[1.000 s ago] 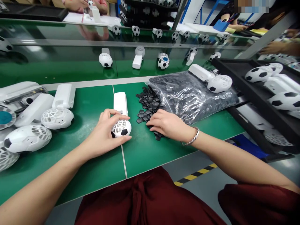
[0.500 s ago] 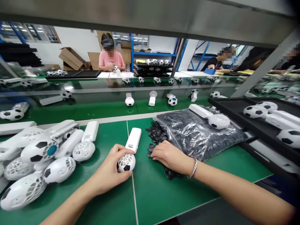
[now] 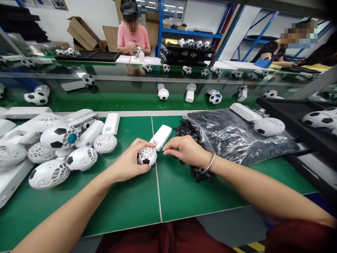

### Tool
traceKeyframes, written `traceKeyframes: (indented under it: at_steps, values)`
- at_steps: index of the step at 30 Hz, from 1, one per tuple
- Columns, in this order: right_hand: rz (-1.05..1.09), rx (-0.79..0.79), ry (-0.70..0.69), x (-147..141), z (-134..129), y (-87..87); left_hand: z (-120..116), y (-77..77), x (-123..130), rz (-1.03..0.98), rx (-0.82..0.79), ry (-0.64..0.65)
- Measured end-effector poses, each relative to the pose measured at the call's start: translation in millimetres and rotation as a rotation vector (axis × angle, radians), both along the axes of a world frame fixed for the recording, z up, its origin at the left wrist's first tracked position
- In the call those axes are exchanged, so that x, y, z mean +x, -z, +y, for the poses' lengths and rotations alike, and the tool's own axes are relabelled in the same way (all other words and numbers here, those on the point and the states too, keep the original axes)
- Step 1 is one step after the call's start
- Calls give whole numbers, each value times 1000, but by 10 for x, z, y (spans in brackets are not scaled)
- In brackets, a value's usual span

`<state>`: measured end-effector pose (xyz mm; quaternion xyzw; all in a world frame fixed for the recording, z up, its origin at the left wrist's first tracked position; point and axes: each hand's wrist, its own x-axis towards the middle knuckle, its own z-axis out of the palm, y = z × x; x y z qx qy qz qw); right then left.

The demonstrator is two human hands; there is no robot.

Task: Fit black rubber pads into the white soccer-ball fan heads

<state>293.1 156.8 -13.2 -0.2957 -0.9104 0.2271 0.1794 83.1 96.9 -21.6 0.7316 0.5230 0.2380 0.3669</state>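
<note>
My left hand [image 3: 133,160] is closed around the round head of a white soccer-ball device [image 3: 147,156], thumb and fingers on its sides. Open lattice and a few black patches show on that head. Its flat white handle [image 3: 162,136] lies on the green table, pointing away to the right. Just right of the ball, my right hand [image 3: 184,149] has thumb and index finger pinched together; whatever is between the tips is too small to make out. Behind and below this hand lies a heap of small black pieces [image 3: 185,129], partly hidden by the hand and wrist.
A clear plastic bag [image 3: 226,137] of black pieces lies at right, another white device [image 3: 270,126] on it. Similar devices [image 3: 59,137] are piled at left. Black trays [image 3: 273,105] stand far right. Beyond runs a green conveyor [image 3: 126,100] with more devices; co-workers sit behind it.
My right hand has lifted off the black pieces and come left, close to the ball. My left hand still grips the ball. The camera view has tilted down.
</note>
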Motion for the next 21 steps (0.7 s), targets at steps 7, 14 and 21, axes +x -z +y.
traceKeyframes:
  at_steps: [7, 14, 21]
  values:
    - [111, -32, -230, -79, 64, 1, 16, 45, -33, -9, 11, -14]
    - [83, 77, -466, -205, 208, 59, 15, 49, -1, -5, 22, -24]
    - [84, 52, -476, -328, 284, 71, 17, 109, 128, -12, 166, -175]
